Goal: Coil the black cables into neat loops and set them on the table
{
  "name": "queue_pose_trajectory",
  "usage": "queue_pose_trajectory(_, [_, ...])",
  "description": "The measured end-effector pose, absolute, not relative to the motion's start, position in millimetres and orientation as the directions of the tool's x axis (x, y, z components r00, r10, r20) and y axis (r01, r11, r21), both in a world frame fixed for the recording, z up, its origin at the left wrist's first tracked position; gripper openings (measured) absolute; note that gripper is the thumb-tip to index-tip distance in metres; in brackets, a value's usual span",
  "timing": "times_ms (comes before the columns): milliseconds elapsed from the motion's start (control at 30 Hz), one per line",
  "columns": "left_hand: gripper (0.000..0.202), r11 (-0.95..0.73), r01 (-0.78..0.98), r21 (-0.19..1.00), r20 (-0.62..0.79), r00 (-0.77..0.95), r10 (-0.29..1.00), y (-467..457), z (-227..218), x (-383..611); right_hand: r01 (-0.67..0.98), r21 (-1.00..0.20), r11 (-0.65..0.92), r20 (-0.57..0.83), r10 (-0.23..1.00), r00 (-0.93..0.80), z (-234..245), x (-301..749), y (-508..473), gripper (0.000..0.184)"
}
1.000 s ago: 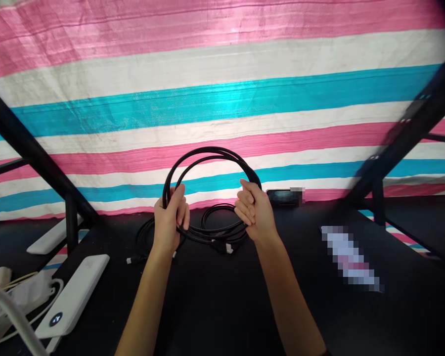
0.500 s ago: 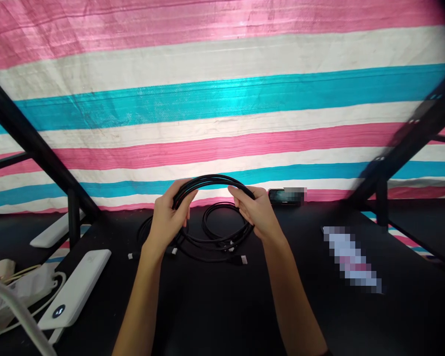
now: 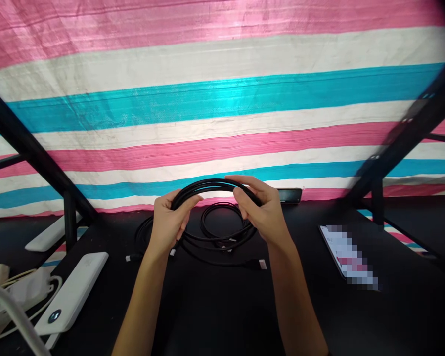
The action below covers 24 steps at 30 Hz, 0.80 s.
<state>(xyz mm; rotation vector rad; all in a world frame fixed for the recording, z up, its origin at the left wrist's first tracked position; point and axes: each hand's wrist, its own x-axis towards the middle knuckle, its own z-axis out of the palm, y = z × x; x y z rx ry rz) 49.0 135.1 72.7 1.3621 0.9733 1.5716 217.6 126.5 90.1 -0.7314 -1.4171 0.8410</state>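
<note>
Both my hands hold a coil of black cable (image 3: 211,186) over a black table (image 3: 222,306). My left hand (image 3: 169,223) is closed round the coil's left side. My right hand (image 3: 262,212) grips the right side, fingers curled over the strands. The coil's upper arc stands between the hands; its lower loops hang down to the table. A loose cable end with a silver plug (image 3: 261,265) lies on the table near my right wrist. More black cable loops (image 3: 145,232) lie behind my left hand.
A white power bank (image 3: 72,294) and white cables (image 3: 18,291) lie at the left. A second white bar (image 3: 50,235) is behind them. A phone (image 3: 346,252) lies at the right, a dark device (image 3: 289,196) at the back. Black frame bars (image 3: 33,153) slant on both sides.
The coil's tall arc has been lowered and flattened between my hands. The plug end has slid out to the right on the table.
</note>
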Motion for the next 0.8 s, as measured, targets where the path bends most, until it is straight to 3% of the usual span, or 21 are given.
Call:
queue_pose_trajectory(133, [0.033,-0.300,-0.258,0.918,0.321,0.041,0.946,133,76,46,-0.080,-0.829,0.554,0.548,0.832,0.088,85,216,134,0.018])
queue_pose_trajectory(233, [0.031,-0.280,-0.296,0.913,0.306,0.045,0.951,136,77,45,-0.160,-0.821,0.549,0.523,0.834,0.175,79,213,143,0.019])
queue_pose_trajectory(367, [0.035,-0.303,-0.431,0.850,0.293,-0.091,0.952,137,74,61,-0.415,-0.757,0.506,0.383,0.857,0.346,70,207,155,0.019])
queue_pose_trajectory(533, [0.045,-0.350,-0.521,0.778,0.242,-0.266,0.933,130,62,95,-0.599,-0.665,0.447,0.197,0.878,0.437,66,198,158,0.045])
queue_pose_trajectory(667, [0.039,-0.366,-0.416,0.832,0.303,-0.212,0.929,133,59,92,-0.619,-0.659,0.428,0.162,0.884,0.439,67,196,156,0.048])
queue_pose_trajectory(800, [0.026,-0.291,-0.101,0.951,0.290,-0.026,0.957,146,61,68,-0.585,-0.661,0.469,0.212,0.865,0.454,69,197,154,0.037])
